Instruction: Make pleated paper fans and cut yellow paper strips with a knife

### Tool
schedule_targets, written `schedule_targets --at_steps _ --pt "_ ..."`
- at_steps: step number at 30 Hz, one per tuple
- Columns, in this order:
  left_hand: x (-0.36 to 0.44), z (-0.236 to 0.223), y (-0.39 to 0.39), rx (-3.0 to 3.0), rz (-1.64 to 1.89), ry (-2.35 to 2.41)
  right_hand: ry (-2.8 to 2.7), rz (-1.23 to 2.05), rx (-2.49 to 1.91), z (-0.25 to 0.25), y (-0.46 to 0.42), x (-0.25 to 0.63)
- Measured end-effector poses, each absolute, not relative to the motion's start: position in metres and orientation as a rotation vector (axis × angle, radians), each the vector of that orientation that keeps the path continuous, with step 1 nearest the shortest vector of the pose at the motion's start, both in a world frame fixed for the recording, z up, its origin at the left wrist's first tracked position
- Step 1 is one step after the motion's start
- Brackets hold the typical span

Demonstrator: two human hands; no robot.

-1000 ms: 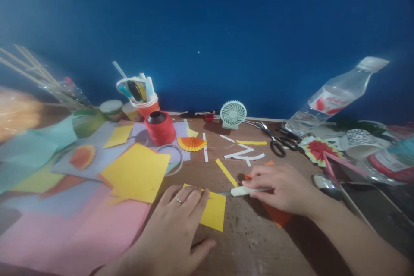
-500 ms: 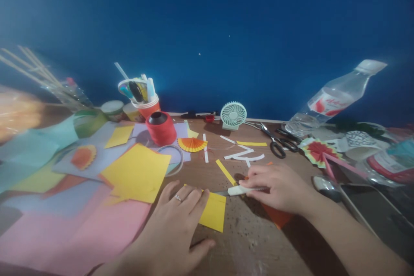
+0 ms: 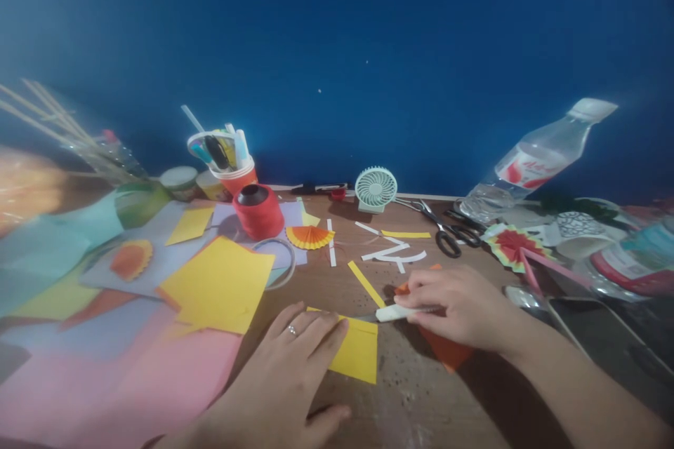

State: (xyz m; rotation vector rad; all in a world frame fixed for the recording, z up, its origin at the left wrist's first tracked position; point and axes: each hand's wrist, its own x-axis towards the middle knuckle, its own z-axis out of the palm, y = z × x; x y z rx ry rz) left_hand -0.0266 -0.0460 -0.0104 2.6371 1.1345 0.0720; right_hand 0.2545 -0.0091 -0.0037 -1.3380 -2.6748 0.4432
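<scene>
My left hand (image 3: 298, 358) lies flat with its fingers stretched over a small yellow paper piece (image 3: 358, 354), pressing its left part to the table. A ring sits on one of its fingers. My right hand (image 3: 458, 309) is closed around the white handle of a knife (image 3: 392, 312). Its thin blade points left and lies along the upper edge of the yellow piece, near my left fingertips; the tip is hard to make out. Under my right hand lies orange paper (image 3: 445, 347), partly covered. A narrow yellow strip (image 3: 366, 284) rests just beyond the knife.
Stacked coloured paper (image 3: 221, 284) spreads across the left, with a red thread spool (image 3: 258, 214) behind. White paper strips (image 3: 387, 252), a small fan (image 3: 375, 188) and scissors (image 3: 445, 231) lie farther back. A bottle (image 3: 537, 158) and a phone (image 3: 605, 337) are at right.
The yellow piece has shifted slightly right and toward me, and the knife has moved a little right with my right hand. My left hand stays on the paper. The whole view has drifted slightly.
</scene>
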Motion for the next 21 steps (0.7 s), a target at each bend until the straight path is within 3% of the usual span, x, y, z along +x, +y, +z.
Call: schedule_targets --at_steps 21 --pt "-0.0231 -0.0093 -0.0462 2.602 0.093 1.212 -2.677 0.47 -1.387 -0.007 -0.0064 0.2546"
